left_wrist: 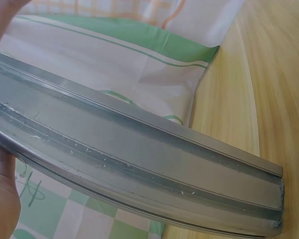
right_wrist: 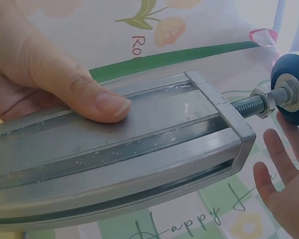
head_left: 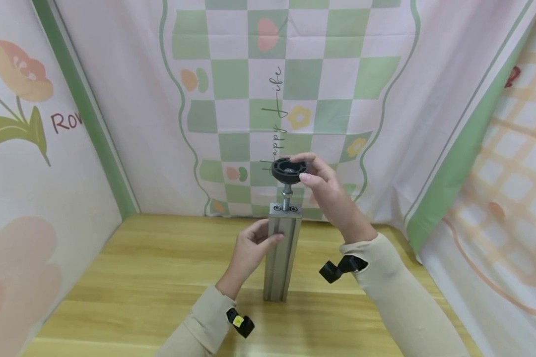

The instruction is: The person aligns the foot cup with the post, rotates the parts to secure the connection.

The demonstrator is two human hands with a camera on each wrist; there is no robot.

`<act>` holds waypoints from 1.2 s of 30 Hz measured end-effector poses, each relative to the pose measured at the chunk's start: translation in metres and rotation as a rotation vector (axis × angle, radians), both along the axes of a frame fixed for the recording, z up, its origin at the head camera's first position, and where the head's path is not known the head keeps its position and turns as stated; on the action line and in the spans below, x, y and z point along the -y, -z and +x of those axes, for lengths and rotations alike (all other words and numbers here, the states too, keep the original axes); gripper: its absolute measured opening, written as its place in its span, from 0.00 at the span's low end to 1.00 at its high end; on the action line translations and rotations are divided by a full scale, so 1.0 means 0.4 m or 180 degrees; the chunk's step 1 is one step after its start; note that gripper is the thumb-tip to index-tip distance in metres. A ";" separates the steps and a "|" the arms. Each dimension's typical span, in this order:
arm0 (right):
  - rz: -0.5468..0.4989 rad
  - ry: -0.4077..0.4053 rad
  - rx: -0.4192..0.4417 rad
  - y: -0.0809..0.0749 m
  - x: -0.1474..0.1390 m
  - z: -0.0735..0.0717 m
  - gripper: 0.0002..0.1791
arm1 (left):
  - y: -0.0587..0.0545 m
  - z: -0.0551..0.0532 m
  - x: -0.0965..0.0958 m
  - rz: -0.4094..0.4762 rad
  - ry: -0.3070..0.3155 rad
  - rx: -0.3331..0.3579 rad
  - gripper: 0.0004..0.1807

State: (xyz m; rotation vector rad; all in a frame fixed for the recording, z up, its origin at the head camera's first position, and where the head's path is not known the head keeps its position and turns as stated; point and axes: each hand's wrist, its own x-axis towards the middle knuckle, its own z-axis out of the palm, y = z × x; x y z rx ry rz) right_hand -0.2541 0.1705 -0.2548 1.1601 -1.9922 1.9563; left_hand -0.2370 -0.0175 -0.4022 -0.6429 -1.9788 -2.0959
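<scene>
An aluminium profile (head_left: 278, 263) stands upright on the wooden table, its slots running lengthwise. My left hand (head_left: 249, 250) grips it in its upper half, with the thumb across the near face. From the end plate (head_left: 286, 212), fastened with two screws, rises a threaded rod (right_wrist: 246, 106) with a nut (right_wrist: 264, 102). A black round levelling foot (head_left: 288, 177) tops the rod. My right hand (head_left: 332, 196) holds that foot at its right rim, between thumb and fingers. In the left wrist view the profile (left_wrist: 134, 144) fills the middle, its lower end close to the tabletop.
The wooden table (head_left: 152, 277) reaches back to a hanging cloth (head_left: 232, 79) with green checks. Patterned cloth walls (head_left: 22, 188) border it on both sides. Each sleeve carries a black wrist mount (head_left: 339, 269).
</scene>
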 end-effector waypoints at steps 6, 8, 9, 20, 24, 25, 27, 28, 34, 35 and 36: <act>-0.0036 0.0335 0.0070 -0.002 0.007 0.014 0.10 | 0.002 0.000 0.000 -0.0009 0.0001 -0.0041 0.20; -0.0076 0.0396 0.0064 -0.003 0.010 0.016 0.10 | 0.003 -0.001 0.000 -0.0008 -0.0001 -0.0054 0.20; -0.0073 0.0447 0.0035 -0.004 0.012 0.017 0.10 | 0.004 -0.001 0.000 -0.0012 -0.0003 -0.0059 0.19; 0.0116 0.0957 -0.0449 -0.011 0.024 0.023 0.18 | -0.005 0.004 -0.004 0.0063 -0.0015 0.0051 0.19; 0.0169 0.0727 -0.0366 -0.008 0.019 0.026 0.28 | -0.001 0.002 -0.003 0.0060 0.0003 0.0006 0.18; 0.0196 0.0630 -0.0351 -0.009 0.017 0.025 0.29 | 0.000 0.002 -0.003 0.0059 0.0009 -0.0014 0.18; 0.0183 0.0355 -0.0186 -0.011 0.015 0.022 0.30 | 0.002 0.001 -0.002 0.0049 0.0008 -0.0017 0.19; 0.0144 0.0191 -0.0087 -0.011 0.015 0.019 0.31 | 0.002 0.001 -0.002 0.0051 0.0008 -0.0013 0.19; -0.0173 -0.0512 0.0329 -0.009 0.017 0.004 0.34 | 0.001 0.003 -0.001 0.0048 0.0007 -0.0031 0.19; -0.0188 -0.0556 0.0331 -0.008 0.017 0.004 0.33 | 0.000 0.004 -0.001 0.0055 0.0014 -0.0029 0.19; -0.0195 -0.0586 0.0317 -0.007 0.016 0.004 0.33 | 0.000 0.004 -0.001 0.0065 0.0025 -0.0030 0.19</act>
